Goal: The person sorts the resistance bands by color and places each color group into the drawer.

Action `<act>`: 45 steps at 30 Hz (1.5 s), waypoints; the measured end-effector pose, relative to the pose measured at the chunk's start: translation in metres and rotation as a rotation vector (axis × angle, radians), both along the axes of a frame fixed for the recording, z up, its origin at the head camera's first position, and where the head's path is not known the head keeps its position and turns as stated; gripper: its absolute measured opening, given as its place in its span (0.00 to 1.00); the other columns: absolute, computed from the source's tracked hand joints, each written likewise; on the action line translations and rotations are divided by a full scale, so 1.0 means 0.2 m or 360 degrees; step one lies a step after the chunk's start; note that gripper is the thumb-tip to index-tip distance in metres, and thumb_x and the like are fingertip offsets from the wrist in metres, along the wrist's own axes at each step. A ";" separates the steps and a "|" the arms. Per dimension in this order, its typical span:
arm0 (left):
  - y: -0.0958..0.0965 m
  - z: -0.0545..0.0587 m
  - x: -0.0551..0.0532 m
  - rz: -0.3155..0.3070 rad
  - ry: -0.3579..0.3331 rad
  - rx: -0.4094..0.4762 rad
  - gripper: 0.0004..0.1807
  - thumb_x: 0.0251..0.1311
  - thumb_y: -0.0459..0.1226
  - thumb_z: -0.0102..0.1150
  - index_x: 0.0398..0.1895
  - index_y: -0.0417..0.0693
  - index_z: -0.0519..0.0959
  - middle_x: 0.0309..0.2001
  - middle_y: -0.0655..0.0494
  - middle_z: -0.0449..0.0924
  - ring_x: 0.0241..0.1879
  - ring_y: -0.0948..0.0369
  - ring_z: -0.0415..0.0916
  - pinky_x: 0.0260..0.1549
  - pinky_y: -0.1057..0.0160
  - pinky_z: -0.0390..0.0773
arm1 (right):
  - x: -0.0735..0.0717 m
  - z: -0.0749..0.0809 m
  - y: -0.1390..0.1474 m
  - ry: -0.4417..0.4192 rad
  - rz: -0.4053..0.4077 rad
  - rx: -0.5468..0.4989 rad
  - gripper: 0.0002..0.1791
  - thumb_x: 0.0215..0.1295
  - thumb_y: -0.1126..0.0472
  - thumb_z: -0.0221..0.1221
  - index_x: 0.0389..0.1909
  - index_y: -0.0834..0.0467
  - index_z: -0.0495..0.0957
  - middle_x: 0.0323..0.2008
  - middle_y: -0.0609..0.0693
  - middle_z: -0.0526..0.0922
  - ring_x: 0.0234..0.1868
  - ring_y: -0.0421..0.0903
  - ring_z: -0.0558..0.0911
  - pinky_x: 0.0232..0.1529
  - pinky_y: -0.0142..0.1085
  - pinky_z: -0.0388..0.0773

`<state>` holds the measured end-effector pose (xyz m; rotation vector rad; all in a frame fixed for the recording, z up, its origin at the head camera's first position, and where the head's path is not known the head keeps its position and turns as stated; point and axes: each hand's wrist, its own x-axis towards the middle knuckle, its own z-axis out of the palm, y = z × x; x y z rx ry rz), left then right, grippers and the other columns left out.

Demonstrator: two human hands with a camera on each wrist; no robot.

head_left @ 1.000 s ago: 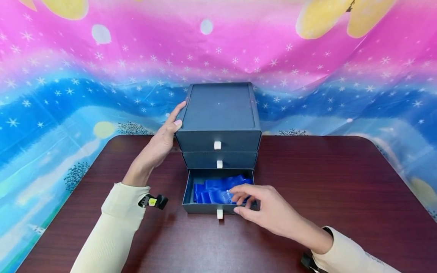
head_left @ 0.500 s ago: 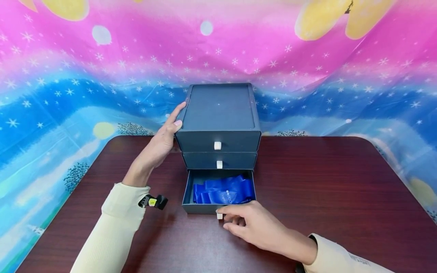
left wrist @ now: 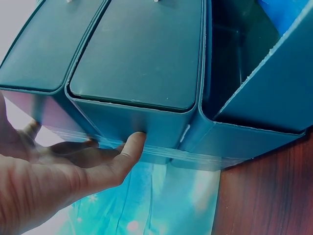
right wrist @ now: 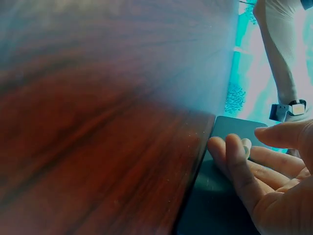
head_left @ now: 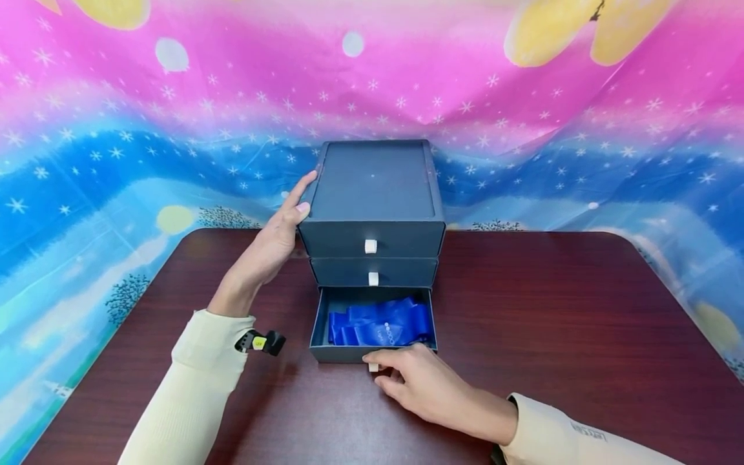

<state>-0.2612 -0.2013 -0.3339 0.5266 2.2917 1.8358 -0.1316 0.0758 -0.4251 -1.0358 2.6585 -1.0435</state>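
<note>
A dark grey-blue desktop drawer box (head_left: 374, 181) has three drawers with white pull tabs. Its bottom drawer (head_left: 343, 354) is pulled out and holds folded blue ribbon (head_left: 378, 323) with white print. My left hand (head_left: 273, 236) rests against the box's left side, fingers extended; the left wrist view shows the thumb touching the side wall. At the bottom drawer's front, my right hand (head_left: 427, 391) has its fingers by the white tab (head_left: 374, 367). In the right wrist view the thumb stands apart from the tab (right wrist: 246, 147), and the fingers lie along the drawer front (right wrist: 210, 196).
The box stands on a dark red-brown wooden table (head_left: 552, 303). Behind the table hangs a pink and blue cloth (head_left: 372, 77) with snowflakes. A black wrist strap with a small device (head_left: 264, 343) sits at the left cuff.
My right hand has moved from over the blue ribbon down and left to the drawer's front by the tab. The left hand, box and drawer have not visibly moved.
</note>
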 end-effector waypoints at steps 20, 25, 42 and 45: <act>0.00 0.01 -0.01 -0.0007 -0.0001 0.0017 0.31 0.80 0.57 0.34 0.82 0.89 0.44 0.78 0.47 0.56 0.52 0.48 0.83 0.51 0.40 0.81 | -0.22 0.00 -0.07 0.0119 -0.0161 -0.0089 0.08 0.68 0.69 0.67 0.43 0.58 0.91 0.41 0.51 0.93 0.32 0.33 0.82 0.32 0.25 0.76; 0.00 0.00 -0.01 -0.0007 0.0000 0.0013 0.31 0.80 0.57 0.34 0.81 0.90 0.43 0.80 0.48 0.52 0.54 0.45 0.82 0.52 0.38 0.80 | -0.29 0.00 -0.07 0.0039 -0.0202 -0.0101 0.08 0.69 0.69 0.66 0.45 0.58 0.91 0.43 0.53 0.92 0.25 0.30 0.80 0.31 0.25 0.77; 0.00 0.00 -0.01 0.0002 0.0022 0.0002 0.31 0.80 0.56 0.34 0.82 0.89 0.44 0.84 0.57 0.40 0.69 0.41 0.69 0.60 0.32 0.74 | -0.41 0.00 -0.08 0.0170 -0.0324 -0.0005 0.09 0.70 0.66 0.66 0.46 0.55 0.91 0.45 0.48 0.92 0.29 0.35 0.78 0.37 0.31 0.76; 0.00 -0.01 0.00 0.0005 0.0031 -0.0005 0.31 0.81 0.56 0.33 0.82 0.89 0.43 0.84 0.58 0.40 0.67 0.40 0.72 0.60 0.32 0.73 | -0.41 0.00 -0.08 0.0146 -0.0331 0.0013 0.10 0.70 0.66 0.66 0.47 0.54 0.91 0.45 0.48 0.92 0.25 0.35 0.73 0.34 0.30 0.74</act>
